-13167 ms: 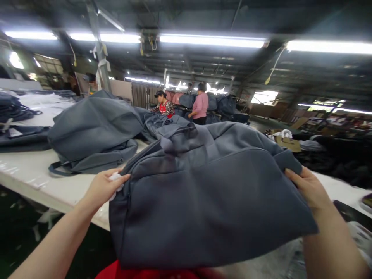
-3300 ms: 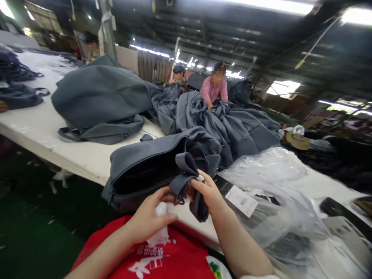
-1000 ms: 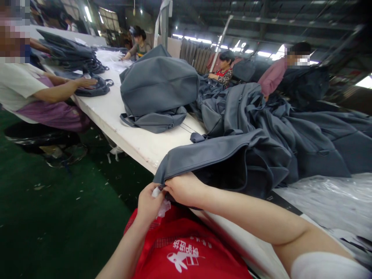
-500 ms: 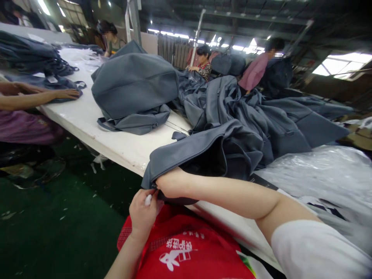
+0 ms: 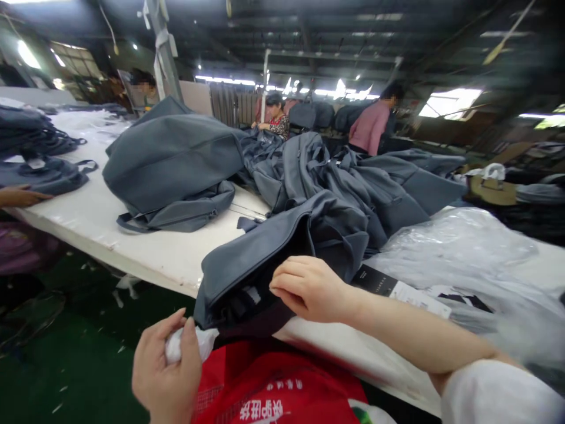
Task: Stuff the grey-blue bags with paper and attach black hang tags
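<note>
My left hand [image 5: 165, 365] is closed round a crumpled piece of white plastic film [image 5: 194, 344], beside the near corner of a grey backpack. The backpack [image 5: 247, 253] lies on its side at the table's front edge, its zipped opening gaping toward me with a dark inside. Over that opening hovers my right hand [image 5: 309, 288], fingers curled and pressed together; whatever they may hold is hidden. Within the opening, near the left end, a small pale tag or scrap [image 5: 252, 294] shows.
The white table [image 5: 176, 259] carries another full grey backpack [image 5: 172, 159] and a heap of grey bags [image 5: 335, 176]. Clear plastic bags [image 5: 459, 247] and a black hang tag [image 5: 375, 280] lie to the right. A co-worker's hand [image 5: 26, 196] rests at far left; other people stand behind.
My right hand has come out of the backpack's opening and moved right. My left hand has left the bag's corner, moving left and down with the white film. The view has turned right.
</note>
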### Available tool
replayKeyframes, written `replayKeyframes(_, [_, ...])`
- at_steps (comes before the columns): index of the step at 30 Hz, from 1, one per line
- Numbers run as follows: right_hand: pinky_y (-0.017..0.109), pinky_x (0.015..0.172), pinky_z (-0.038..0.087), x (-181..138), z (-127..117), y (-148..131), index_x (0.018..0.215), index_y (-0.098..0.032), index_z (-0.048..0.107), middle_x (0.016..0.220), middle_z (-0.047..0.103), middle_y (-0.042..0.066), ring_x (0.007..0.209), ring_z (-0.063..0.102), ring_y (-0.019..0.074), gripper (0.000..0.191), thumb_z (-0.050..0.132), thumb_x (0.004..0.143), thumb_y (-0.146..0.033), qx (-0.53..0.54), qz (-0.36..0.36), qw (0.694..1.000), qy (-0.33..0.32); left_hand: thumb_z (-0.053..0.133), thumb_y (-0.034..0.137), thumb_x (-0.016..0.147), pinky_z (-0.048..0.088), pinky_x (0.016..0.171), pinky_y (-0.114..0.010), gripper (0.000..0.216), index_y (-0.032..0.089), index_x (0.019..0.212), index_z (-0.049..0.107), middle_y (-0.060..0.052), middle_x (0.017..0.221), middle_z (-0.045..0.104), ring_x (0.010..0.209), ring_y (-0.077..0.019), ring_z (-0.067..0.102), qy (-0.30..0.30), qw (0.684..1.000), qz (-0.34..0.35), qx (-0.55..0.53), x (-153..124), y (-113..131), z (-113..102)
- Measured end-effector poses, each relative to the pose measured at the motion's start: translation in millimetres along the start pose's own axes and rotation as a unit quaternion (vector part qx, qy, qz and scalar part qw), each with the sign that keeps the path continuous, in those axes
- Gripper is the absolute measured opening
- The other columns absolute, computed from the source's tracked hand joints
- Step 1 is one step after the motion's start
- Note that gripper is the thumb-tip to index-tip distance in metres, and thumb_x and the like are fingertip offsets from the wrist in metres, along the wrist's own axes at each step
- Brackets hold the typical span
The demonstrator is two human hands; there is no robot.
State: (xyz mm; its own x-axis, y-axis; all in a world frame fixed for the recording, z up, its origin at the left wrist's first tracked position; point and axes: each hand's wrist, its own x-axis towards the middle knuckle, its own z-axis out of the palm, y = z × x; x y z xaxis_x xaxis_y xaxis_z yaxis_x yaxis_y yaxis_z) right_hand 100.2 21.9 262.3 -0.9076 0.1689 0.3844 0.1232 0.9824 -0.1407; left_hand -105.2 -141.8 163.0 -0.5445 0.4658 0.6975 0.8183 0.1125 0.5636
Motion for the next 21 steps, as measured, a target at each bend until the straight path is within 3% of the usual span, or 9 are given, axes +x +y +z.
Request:
replayKeyframes(2, [0.027,0.073,0.046,-21,-11,5,0.089,-0.018,0.064,0.088,0.068,0.005,0.077,0.059,0.0136,0.019,0.046,0.095,-0.024,-0.008,0.008,0.999,0.033,0.060,0.021,0.085,0.048,0.077,-0.034,0.013,0.023,0.098,0.063,-0.005,0.089,0.065,0.079,-0.0208,0.062,-0.034,0.993,0.094,-0.061,9,25,4])
replayKeyframes(5, [0.027,0.072,0.046,-44,-22,13,0.089,-0.018,0.063,0.087,0.068,0.004,0.075,0.058,0.0135,0.015,0.049,0.093,-0.022,-0.023,0.031,0.997,0.062,0.058,0.018,0.087,0.049,0.079,-0.029,0.018,0.025,0.103,0.063,-0.003,0.092,0.069,0.082,-0.0184,0.065,-0.148,0.961,0.196,-0.128,22,59,26])
replayKeyframes(7, [0.028,0.073,0.046,-57,-27,17,0.089,-0.018,0.063,0.087,0.068,0.004,0.077,0.058,0.0142,0.015,0.049,0.092,-0.021,-0.026,0.057,0.995,0.073,0.053,0.020,0.089,0.050,0.079,-0.028,0.022,0.025,0.107,0.064,-0.003,0.095,0.071,0.085,-0.0185,0.066,-0.214,0.940,0.229,-0.134,37,79,43])
replayKeyframes(9, [0.028,0.073,0.046,-68,-32,20,0.088,-0.018,0.063,0.087,0.068,0.005,0.078,0.058,0.0146,0.015,0.049,0.091,-0.020,-0.023,0.081,0.994,0.077,0.048,0.024,0.090,0.050,0.080,-0.029,0.025,0.024,0.107,0.066,-0.004,0.097,0.072,0.087,-0.0198,0.067,-0.242,0.936,0.225,-0.124,65,95,58])
replayKeyframes(12, [0.028,0.074,0.046,-83,-36,21,0.088,-0.018,0.064,0.087,0.068,0.005,0.079,0.059,0.0147,0.015,0.049,0.092,-0.020,-0.012,0.100,0.992,0.072,0.051,0.034,0.087,0.050,0.081,-0.029,0.025,0.024,0.097,0.072,-0.003,0.095,0.074,0.088,-0.0213,0.067,-0.276,0.937,0.192,-0.098,126,116,77])
replayKeyframes(16, [0.028,0.073,0.046,-95,-35,21,0.086,-0.018,0.064,0.086,0.068,0.005,0.078,0.059,0.0150,0.016,0.049,0.092,-0.021,0.000,0.101,0.993,0.062,0.058,0.036,0.083,0.046,0.077,-0.032,0.022,0.023,0.088,0.074,-0.005,0.087,0.073,0.083,-0.0243,0.065,-0.344,0.899,0.262,0.070,197,154,112])
replayKeyframes(18, [0.027,0.071,0.046,-100,-34,19,0.086,-0.018,0.064,0.084,0.067,0.005,0.076,0.059,0.0149,0.016,0.049,0.092,-0.022,0.011,0.097,0.994,0.054,0.061,0.042,0.081,0.045,0.074,-0.031,0.023,0.025,0.089,0.073,-0.005,0.088,0.073,0.083,-0.0240,0.064,-0.391,0.860,0.310,0.106,210,175,135])
replayKeyframes(21, [0.026,0.070,0.045,-104,-32,14,0.085,-0.018,0.064,0.082,0.067,0.005,0.076,0.059,0.0144,0.017,0.049,0.092,-0.021,0.027,0.096,0.994,0.042,0.073,0.052,0.069,0.046,0.071,-0.031,0.042,0.025,0.101,0.068,-0.007,0.094,0.071,0.085,-0.0261,0.064,-0.450,0.807,0.355,0.143,203,201,165])
